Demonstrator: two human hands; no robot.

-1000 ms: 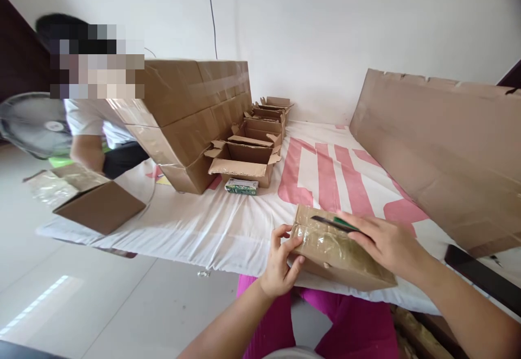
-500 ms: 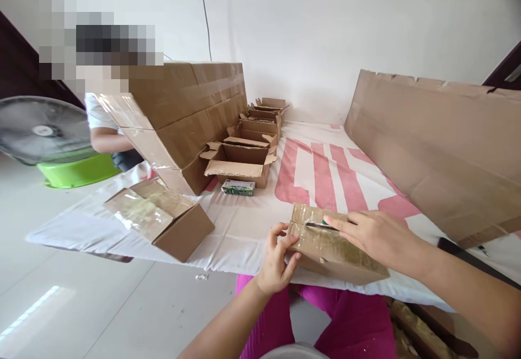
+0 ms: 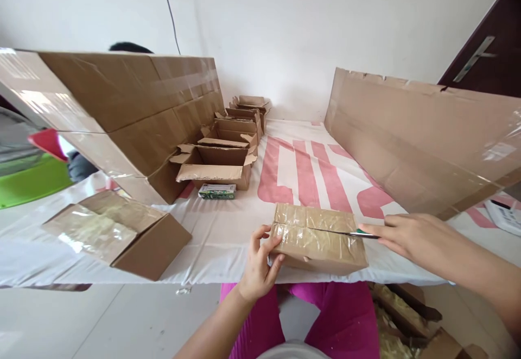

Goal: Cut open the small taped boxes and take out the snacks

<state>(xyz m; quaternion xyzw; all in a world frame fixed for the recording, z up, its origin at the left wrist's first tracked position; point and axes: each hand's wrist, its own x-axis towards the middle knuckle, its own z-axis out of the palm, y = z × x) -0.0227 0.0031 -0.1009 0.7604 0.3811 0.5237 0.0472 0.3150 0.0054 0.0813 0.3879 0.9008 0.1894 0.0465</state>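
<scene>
Head view, and nearest me are the worker's pink trousers (image 3: 342, 321) tucked under the table edge, with torn cardboard scraps (image 3: 401, 310) on the floor by the knee, likely dropped there to keep the tabletop free. Just above the lap, on the near edge of the cloth (image 3: 228, 239), lies the taped box (image 3: 321, 244), taped face up, close enough that neither arm has to stretch. The left hand (image 3: 259, 267) pinches its left end, fingers over the top edge and thumb on the near side, I'd say to stop it sliding. From the other end the right hand (image 3: 413, 237) grips a thin cutter (image 3: 365, 234) in a narrow hold, the blade laid low along the top seam, pointing towards the left hand, so that steadying hand sits rather in line with it. Off to the left rests another taped carton (image 3: 109, 229), out of the arms' way. Beyond, a small green packet (image 3: 217, 191) stands before a row of open boxes (image 3: 220, 172), lined up against the tall stack of cartons (image 3: 138, 93), which probably keeps them orderly.
</scene>
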